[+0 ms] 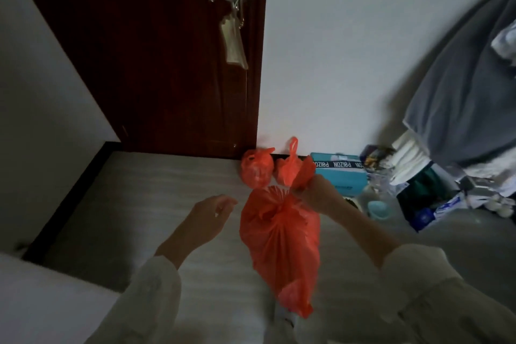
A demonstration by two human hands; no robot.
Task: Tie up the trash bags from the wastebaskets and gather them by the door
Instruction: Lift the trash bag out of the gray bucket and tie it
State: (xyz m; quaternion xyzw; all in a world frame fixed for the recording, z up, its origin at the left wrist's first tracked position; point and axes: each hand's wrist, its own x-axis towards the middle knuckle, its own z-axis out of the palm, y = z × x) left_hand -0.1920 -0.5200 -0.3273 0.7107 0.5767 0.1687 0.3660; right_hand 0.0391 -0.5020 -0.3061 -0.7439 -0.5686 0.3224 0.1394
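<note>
Three orange bags in the head view. Largest bag (279,237) hanging mid-frame, knotted at the neck, pinched by one tail in the right hand (315,190) at its 1 o'clock. Left hand (210,213) at the bag's 9 o'clock, just beside it, fingers loosely spread, gripping nothing. Two smaller tied bags (256,167) (290,169) on the floor (145,204) at 12 o'clock, touching, against the wall beside the dark door (156,50). Teal box (342,173) at 2 o'clock.
</note>
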